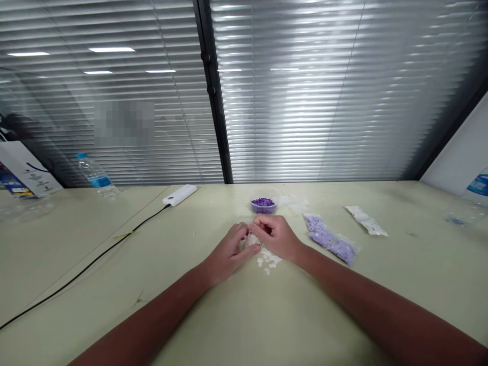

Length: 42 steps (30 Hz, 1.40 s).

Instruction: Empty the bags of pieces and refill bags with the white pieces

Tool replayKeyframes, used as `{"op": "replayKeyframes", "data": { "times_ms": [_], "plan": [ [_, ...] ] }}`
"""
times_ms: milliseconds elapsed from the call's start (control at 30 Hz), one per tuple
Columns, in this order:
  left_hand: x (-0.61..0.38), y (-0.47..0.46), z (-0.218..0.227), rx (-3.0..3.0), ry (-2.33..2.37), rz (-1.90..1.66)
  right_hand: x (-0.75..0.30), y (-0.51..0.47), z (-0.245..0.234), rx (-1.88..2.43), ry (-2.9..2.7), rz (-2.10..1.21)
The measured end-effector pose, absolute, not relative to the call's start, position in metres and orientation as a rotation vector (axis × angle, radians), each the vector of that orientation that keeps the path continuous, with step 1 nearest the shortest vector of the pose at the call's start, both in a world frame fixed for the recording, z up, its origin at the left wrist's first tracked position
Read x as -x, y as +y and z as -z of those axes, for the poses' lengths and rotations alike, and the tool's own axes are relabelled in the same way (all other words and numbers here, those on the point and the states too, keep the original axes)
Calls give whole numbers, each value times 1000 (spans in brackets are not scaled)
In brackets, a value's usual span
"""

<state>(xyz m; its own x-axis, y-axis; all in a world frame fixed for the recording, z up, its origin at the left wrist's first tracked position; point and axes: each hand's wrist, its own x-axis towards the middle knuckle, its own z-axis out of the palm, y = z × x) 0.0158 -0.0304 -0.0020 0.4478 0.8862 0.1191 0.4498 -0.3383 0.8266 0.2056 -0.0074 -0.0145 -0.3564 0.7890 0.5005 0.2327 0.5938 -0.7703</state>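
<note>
My left hand [229, 254] and my right hand [276, 236] meet in the middle of the pale green table [244, 315]. Both pinch a small white clump [251, 240] held between the fingertips, just above the table. Below the hands lies a little scatter of white pieces [269, 263]. Behind them stands a clear round tub of purple pieces [263, 204]. To the right lie clear bags of light purple pieces [331, 238] and a bag of white pieces [366, 220].
A white power bank [180, 194] with a black cable [87, 267] lies at the back left. A water bottle [94, 175] and a white paper bag [23, 170] stand far left. Another bottle [475, 195] lies at the right edge. Window blinds rise behind the table.
</note>
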Motion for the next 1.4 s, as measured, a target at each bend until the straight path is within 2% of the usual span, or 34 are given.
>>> {"op": "replayKeyframes", "data": {
  "times_ms": [200, 500, 600, 767, 933, 1100, 1400],
  "plan": [
    [-15, -32, -4, -1892, 1170, -796, -208, -8, 1, 732, -1764, -1151],
    [-13, -32, -3, -1836, 1169, -779, -225, 6, -11, 795, -1815, -1345],
    [-14, -31, -3, -1760, 1194, -789, -229, 12, -10, 866, -1752, -1280],
    [-9, -26, -9, -1541, 1234, -934, -230, 20, 6, 1072, -1916, -850],
    [-5, -17, -11, -1419, 1192, -1076, -220, 12, 28, 904, -2303, -447],
    [-4, -10, -6, -1409, 1245, -1163, -209, 0, 41, 735, -2450, -321],
    [0, -8, -5, -1417, 1254, -1203, -205, -13, 33, 663, -2474, -279]
  ]
}}
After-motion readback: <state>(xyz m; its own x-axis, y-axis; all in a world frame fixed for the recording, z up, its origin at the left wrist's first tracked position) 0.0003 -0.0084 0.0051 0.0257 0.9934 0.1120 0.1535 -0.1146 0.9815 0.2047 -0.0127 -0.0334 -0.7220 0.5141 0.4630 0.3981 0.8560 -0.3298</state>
